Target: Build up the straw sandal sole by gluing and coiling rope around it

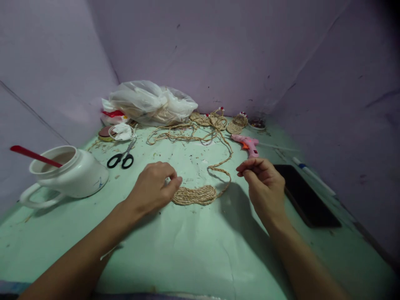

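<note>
A flat oval coil of braided straw rope (195, 195) lies on the pale green table (193, 250). My left hand (154, 185) rests on the coil's left end, fingers curled and pinching it down. The rope's loose length (223, 164) runs from the coil up toward a tangled heap (206, 124) at the back. My right hand (264, 183) hovers to the right of the coil, fingers pinched together; what they hold, if anything, is too small to make out. A pink glue gun (248, 144) lies just beyond my right hand.
Black scissors (121, 158) and a white jug (70, 173) with a red stick (34, 156) sit at left. A plastic bag (150, 103) is at the back. A dark phone (304, 193) and a pen (312, 175) lie at right. Purple walls enclose the table.
</note>
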Available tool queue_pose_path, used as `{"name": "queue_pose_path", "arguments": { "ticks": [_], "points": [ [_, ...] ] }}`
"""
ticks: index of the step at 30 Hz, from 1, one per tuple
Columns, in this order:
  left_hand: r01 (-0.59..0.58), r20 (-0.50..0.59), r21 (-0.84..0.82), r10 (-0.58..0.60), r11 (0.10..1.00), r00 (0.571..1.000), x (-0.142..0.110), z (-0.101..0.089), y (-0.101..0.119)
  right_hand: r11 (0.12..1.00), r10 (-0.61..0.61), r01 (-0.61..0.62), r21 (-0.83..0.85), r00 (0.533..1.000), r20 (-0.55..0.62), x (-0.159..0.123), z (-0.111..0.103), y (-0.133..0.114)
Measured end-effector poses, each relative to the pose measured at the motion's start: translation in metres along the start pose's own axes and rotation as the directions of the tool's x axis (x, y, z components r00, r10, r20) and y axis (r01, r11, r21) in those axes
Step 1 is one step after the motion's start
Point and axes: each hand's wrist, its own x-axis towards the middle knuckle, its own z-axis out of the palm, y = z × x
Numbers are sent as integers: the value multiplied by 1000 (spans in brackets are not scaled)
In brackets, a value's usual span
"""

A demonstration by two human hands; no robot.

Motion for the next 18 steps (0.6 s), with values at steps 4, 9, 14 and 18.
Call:
{"name": "queue_pose_path", "arguments": {
  "ticks": [4, 9, 14, 18],
  "points": [
    [-62, 179, 39, 54, 997, 982, -3, 7, 4, 984, 113, -110, -144, 994, 12, 8, -5, 10],
    [-150, 238, 116, 119, 982, 964, -10, 20, 15, 951, 178, -151, -270, 981, 82, 9, -6, 16],
    [-164, 202, 192, 124, 968, 971, -10, 29, 22, 952, 172, -136, -273, 979, 110, 6, -4, 15],
    [-192, 153, 227, 160, 955, 975, -11, 31, 21, 955, 175, -141, -262, 979, 109, 6, -4, 16]
  ]
}}
